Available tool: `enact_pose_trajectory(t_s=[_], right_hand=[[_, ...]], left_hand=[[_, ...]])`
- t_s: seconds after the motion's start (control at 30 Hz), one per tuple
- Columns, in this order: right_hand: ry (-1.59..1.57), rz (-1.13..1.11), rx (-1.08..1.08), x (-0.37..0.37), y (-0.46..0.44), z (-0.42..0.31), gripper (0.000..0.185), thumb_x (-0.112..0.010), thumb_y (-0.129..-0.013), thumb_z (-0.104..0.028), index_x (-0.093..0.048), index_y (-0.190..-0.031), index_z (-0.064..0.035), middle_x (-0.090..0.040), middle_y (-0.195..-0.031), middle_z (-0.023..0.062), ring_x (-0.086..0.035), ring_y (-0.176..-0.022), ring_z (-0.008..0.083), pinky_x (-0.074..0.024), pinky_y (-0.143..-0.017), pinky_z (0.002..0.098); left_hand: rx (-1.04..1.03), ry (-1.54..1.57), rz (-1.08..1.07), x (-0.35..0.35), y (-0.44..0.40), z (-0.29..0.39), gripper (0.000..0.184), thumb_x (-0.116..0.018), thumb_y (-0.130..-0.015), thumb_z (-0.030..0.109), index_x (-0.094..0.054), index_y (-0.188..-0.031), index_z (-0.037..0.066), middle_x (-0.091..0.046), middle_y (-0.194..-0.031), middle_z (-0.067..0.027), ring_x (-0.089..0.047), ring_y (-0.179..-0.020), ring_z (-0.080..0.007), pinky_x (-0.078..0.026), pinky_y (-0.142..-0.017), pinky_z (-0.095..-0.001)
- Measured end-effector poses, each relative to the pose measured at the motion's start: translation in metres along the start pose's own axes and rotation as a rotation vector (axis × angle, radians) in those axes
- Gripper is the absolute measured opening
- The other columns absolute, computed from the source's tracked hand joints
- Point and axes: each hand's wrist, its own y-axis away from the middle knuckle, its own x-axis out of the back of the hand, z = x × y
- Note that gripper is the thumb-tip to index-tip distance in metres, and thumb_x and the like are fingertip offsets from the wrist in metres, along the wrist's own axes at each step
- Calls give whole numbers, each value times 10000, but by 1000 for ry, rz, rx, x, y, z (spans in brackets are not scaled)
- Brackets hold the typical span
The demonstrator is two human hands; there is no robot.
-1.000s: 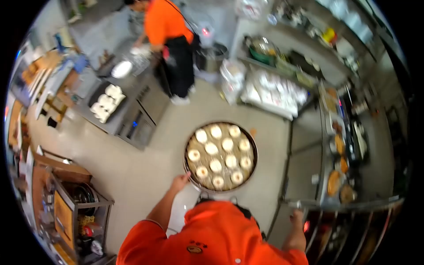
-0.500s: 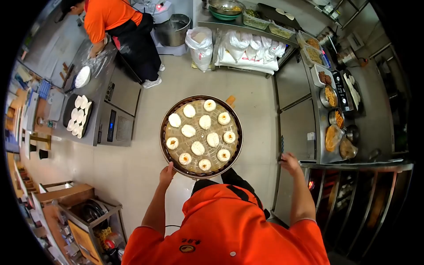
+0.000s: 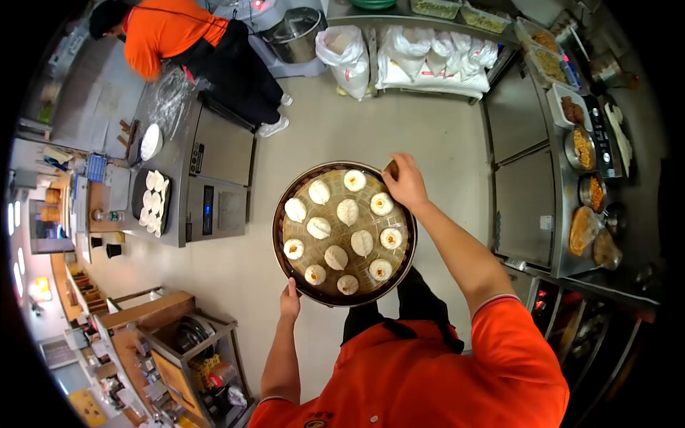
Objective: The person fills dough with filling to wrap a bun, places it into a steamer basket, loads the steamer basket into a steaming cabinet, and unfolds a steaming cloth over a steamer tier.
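Both of my hands hold a round steamer basket [image 3: 277, 246] in front of my body. My left hand [image 3: 290, 299] grips its lower left rim, thumb on top and the other fingers hidden beneath. At the upper right, my right hand [image 3: 405, 181] is closed round the small brown handle [image 3: 389, 170] on the rim. Several white buns [image 3: 347, 212] lie spaced apart on the woven base. Some are oval with a pleated seam; others are round with an orange topping, such as one bun [image 3: 382, 204] near my right hand.
A co-worker [image 3: 178, 32] in orange bends over the floured counter [image 3: 168, 107] at left, where a tray [image 3: 165, 221] of pale dough pieces lies. White sacks [image 3: 345, 60] stand at the back. Filling bowls [image 3: 581, 148] line the right counter; a rack [image 3: 578, 321] stands below it.
My right hand has moved from the right-hand cabinet to the basket's handle and closed on it. My left hand stays on the rim. The view has turned, with the room shifted rightward.
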Motion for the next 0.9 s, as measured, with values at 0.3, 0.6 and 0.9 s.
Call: enact_pose_trajectory(t_s=[0.3,0.6,0.9], right_hand=[[675,-331,728,-75,-5,-41,348,-539,-908,-104,-617,-1237,-22,-558,-1335,179,-510,-1282,351,-394,-1125,437],[868,-375,614,-87,-9,-61,305,-550,-885,-101,-635,-1159,3,-599,-1255,158,-545,-1216,326,-445,-1058,466],[850,-329,608,-91,-6,-48,369,-559,-848,-34,-589,-1214,8,-552,-1345,189,-537,-1245,408,-492,-1017,446]], left_hand=[[37,-41,42,-1,-1,-5,794,-385,-1028,600,-528,-1348,-112,-641,-1255,-210,-630,-1139,-279,-493,-1005,-375],[-44,50,69,-2,-8,-16,715,-395,-1048,542,-551,-1323,-100,-659,-1206,-223,-633,-1125,-272,-499,-985,-369],[-115,-26,79,-1,-15,-25,675,-393,-1048,530,-605,-1209,-90,-682,-1061,-244,-651,-999,-325,-496,-913,-388]])
